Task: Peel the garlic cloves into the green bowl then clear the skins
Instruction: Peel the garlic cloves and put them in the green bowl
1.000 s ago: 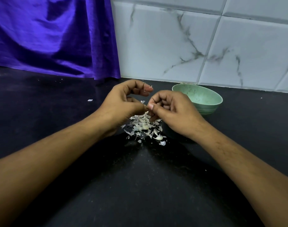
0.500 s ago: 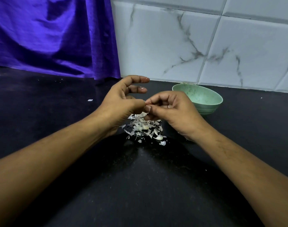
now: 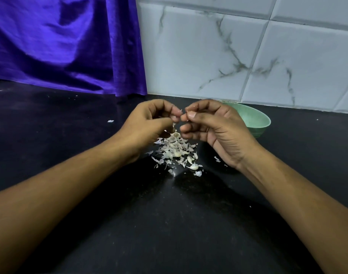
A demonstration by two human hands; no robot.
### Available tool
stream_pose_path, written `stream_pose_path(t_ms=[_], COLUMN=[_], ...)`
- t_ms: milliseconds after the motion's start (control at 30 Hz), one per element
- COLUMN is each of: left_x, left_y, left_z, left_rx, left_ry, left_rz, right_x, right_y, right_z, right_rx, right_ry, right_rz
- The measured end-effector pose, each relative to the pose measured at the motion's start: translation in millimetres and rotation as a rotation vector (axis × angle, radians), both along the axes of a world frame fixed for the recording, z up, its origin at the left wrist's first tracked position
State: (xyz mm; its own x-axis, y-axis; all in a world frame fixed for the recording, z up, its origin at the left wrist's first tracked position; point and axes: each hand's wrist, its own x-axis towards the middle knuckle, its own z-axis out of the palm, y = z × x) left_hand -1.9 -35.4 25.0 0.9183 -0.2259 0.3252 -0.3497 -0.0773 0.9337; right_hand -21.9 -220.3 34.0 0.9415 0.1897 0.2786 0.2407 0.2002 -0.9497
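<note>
Garlic clove (image 3: 181, 116) tiny, pale, pinched between left fingers (image 3: 174, 113), right fingers (image 3: 192, 115); skins (image 3: 175, 150) heaped below

Home kitchen, black stone counter (image 3: 169, 224), marble-look wall tiles (image 3: 208, 56), garlic skins (image 3: 175, 149), green bowl (image 3: 256, 119)

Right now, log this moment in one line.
phase: peeling | left grip pinches clove | right grip pinches same clove | skins piled on counter below | bowl behind right grip

No text, label, brand, number or sign can be read anywhere in the view, on any surface or object.
</note>
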Motion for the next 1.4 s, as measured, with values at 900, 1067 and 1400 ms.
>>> stream_pose_path(t_ms=[900,1067,1400], left_x=[5.0,3.7,4.7], left_y=[10.1,12.5,13.2], left_z=[-1.0,3.1,5.4], left_rx=[0.456,0.481,0.517], left_ry=[-0.265,-0.247,-0.206], left_rz=[0.159,0.223,0.206], right_x=[24.3,22.0,0.7], right_y=[-83.6,-77.6,-36.2], right_z=[22.8,26.0,24.3], right_rx=[-1.032,-0.854,-0.983], right_ry=[-0.371,-0.498,-0.087], right_rz=[-0.738,-0.847,0.124])
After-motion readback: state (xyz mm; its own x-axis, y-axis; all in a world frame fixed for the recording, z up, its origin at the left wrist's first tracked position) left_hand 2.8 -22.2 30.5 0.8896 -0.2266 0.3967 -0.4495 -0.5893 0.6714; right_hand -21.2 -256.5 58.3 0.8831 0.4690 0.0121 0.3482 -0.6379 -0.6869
